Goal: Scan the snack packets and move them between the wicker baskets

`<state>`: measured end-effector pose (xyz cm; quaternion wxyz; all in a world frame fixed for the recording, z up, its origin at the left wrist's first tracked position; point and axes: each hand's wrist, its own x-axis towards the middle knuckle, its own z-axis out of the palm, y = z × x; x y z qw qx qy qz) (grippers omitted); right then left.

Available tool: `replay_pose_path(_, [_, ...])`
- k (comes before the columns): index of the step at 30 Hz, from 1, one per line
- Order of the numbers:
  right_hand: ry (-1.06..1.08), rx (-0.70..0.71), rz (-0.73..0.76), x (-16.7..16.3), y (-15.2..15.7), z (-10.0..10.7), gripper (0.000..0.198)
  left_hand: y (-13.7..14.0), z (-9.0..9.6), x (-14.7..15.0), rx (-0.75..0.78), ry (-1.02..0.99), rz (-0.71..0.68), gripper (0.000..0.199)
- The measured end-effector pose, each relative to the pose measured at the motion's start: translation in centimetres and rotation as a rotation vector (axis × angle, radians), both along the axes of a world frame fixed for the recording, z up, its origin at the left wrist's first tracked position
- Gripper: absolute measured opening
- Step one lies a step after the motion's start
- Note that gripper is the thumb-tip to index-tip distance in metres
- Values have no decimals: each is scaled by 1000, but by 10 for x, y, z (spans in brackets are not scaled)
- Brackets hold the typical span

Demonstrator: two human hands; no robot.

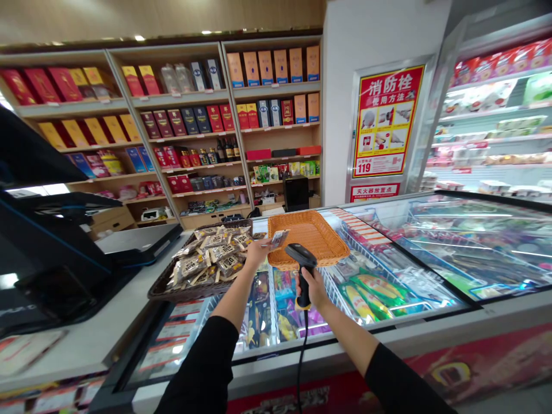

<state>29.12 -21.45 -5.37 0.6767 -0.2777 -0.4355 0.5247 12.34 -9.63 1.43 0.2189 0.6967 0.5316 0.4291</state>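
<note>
By woven tan tray [311, 229], L fingers [267, 246] pinching flat shiny pkt [279, 237], R fingers [298, 283] clasping blk pistol-shaped scanner [301, 253]

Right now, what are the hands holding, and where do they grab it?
Left hand: a small packet, by one end. Right hand: the black scanner, by its handle.

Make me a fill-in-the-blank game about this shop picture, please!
1. The right hand holds a ____ with a cord.
2. The ____ hand holds a small packet.
3. In the picture, the orange basket is to the ____ of the dark basket.
4. The big number on the poster is ____.

Missing words: scanner; left; right; 119.
</note>
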Motion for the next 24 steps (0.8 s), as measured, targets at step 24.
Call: replay_pose_path(24, [89,-117,-470,29,27,-1,42,16,0,68,-6,580,-214,32])
